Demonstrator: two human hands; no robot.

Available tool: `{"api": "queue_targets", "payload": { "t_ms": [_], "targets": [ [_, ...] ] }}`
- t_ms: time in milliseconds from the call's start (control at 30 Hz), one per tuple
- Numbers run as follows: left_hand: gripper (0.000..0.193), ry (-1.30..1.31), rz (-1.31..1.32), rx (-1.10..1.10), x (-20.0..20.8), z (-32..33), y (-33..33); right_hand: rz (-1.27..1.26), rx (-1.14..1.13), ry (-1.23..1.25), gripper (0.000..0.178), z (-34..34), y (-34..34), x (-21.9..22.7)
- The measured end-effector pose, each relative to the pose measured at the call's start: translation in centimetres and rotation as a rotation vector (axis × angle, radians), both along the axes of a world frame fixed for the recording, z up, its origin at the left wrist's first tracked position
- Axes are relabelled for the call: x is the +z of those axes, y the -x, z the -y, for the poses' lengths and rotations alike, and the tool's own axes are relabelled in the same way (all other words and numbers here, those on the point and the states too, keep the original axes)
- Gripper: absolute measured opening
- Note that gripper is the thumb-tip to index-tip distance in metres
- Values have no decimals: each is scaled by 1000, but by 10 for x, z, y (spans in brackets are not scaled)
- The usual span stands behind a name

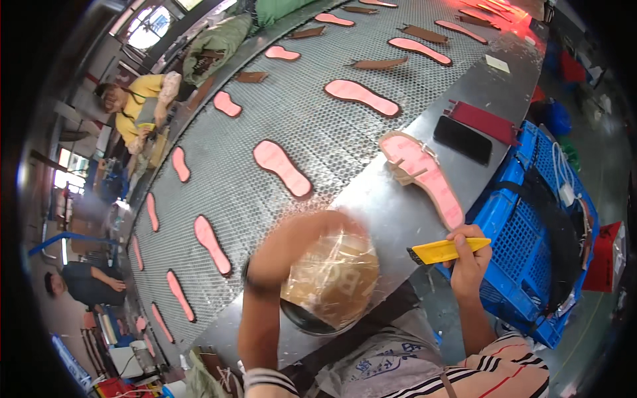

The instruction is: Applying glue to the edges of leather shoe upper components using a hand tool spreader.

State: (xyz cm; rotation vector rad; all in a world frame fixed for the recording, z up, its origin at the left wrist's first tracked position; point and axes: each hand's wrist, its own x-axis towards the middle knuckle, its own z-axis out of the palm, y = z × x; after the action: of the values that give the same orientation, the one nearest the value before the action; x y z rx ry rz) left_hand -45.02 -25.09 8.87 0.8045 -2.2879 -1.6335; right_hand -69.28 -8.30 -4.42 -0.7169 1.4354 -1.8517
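Observation:
My left hand (pixel 312 232) reaches into a round bowl lined with crinkled clear plastic (pixel 335 278) at the near edge of the metal bench (pixel 385 219); its fingers are hidden inside the plastic. My right hand (pixel 468 255) grips a yellow flat tool (pixel 444 251), a scraper or knife handle, held level above the bench edge. A pink sandal sole with tan straps (pixel 424 176) lies on the bench just beyond that hand.
A mesh conveyor (pixel 292 119) carries several pink soles and brown strap pieces. A black phone (pixel 462 139) and dark red piece (pixel 484 121) lie on the bench. A blue crate (pixel 531 219) stands at my right. Other people sit at the far left.

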Motion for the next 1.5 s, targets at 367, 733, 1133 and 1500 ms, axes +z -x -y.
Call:
{"api": "queue_targets", "payload": {
  "t_ms": [367, 733, 1133, 1500],
  "targets": [
    [30, -607, -211, 298, 1, -305, -119, 256, 294, 131, 10, 10, -92, 24],
    [33, -11, -664, 727, 50, -236, -115, -69, 430, 66, 11, -26, -104, 57],
    [40, -769, -1939, 1026, -143, -298, -162, 100, 206, 135, 16, -26, -47, 27],
    [35, 309, 344, 2375, -71, -431, -402, 193, 464, 84, 11, -1, -20, 21]
  ]
}}
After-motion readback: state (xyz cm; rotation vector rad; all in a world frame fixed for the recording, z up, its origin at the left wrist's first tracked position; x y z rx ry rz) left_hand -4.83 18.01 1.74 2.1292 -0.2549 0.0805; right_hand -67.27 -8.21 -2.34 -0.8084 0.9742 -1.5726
